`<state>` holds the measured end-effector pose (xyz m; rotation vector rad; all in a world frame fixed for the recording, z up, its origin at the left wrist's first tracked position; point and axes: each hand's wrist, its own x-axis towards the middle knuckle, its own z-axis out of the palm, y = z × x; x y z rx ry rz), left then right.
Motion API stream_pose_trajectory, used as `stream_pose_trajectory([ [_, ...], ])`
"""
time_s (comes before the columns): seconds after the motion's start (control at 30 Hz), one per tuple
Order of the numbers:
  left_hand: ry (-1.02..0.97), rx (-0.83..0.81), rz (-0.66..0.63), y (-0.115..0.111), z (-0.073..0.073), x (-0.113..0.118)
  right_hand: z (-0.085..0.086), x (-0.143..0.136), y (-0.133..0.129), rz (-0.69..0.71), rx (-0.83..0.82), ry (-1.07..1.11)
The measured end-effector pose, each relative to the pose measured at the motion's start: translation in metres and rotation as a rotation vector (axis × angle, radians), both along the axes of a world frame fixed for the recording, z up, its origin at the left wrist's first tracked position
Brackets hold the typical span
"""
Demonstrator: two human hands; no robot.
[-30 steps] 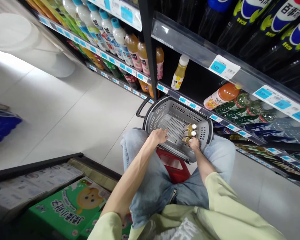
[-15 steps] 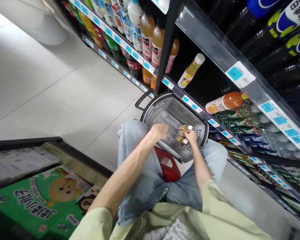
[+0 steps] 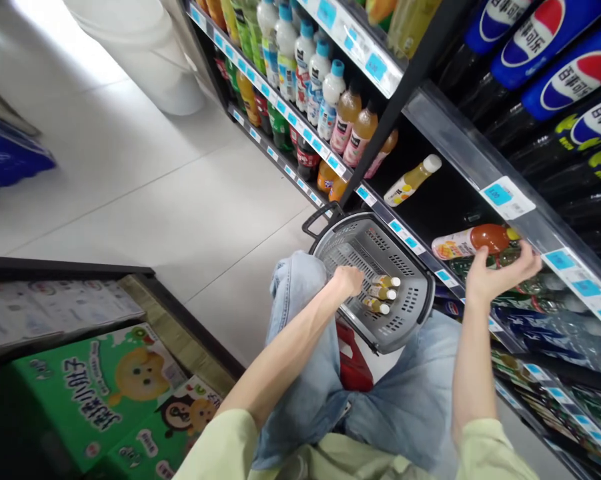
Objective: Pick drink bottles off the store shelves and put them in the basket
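A grey basket with a black rim stands between my knees, with three small yellowish bottles lying side by side in it. My left hand is closed over the basket, left of those bottles; what it holds, if anything, is hidden. On the shelf, my right hand has its thumb and fingers apart at the lower side of an orange-red bottle with a yellow cap. That bottle lies on its side. Further left on the same shelf leans a yellow bottle with a white cap.
Shelves of drinks run along the right, with large cola bottles above my right hand. Green cartons sit at the lower left. A red object is beneath the basket. A white bin stands at the upper left.
My right hand has left the small bottles in the basket and moved up and right to the orange-red bottle on the shelf. My left hand stays over the basket. The view has shifted.
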<state>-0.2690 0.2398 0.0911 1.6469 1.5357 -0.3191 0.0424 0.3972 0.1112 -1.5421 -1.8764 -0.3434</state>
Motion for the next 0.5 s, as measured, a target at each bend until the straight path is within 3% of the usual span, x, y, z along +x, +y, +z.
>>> stream_pose_trajectory([
  [0.07,-0.001,0.001,-0.007,-0.001,0.0,-0.001,0.002,-0.001,0.014,0.006,0.024,0.005],
  [0.2,0.002,0.006,0.013,-0.003,-0.003,-0.001,-0.011,-0.007,0.031,0.058,-0.004,-0.002],
  [0.5,0.008,0.013,0.008,-0.004,-0.005,-0.002,-0.022,0.005,0.033,0.018,-0.086,-0.092],
])
